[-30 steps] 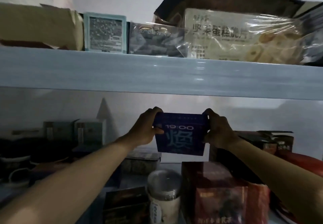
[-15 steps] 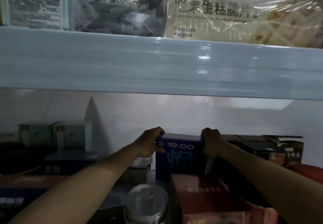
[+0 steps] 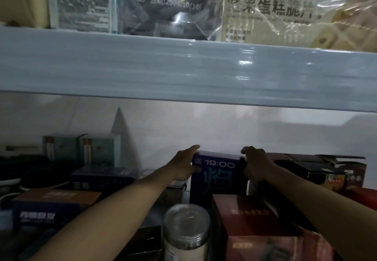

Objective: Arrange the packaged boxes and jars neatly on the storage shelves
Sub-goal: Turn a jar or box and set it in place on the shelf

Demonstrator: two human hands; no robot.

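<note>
A dark blue box marked "19:00" stands upright at the back of the lower shelf, near the white wall. My left hand lies against its left side with the fingers stretched along the top edge. My right hand grips its right top corner. In front of it stand a clear jar with a see-through lid and a red-brown box. The box's lower part is hidden behind those two.
The pale upper shelf board runs across the view, carrying a teal box, a clear bag and a wrapped cake pack. Teal boxes, dark boxes and bowls fill the lower left; dark cartons stand right.
The blue box came down from mid-air onto the lower shelf and went further back. My left fingers have stretched out along its top. The view moved closer.
</note>
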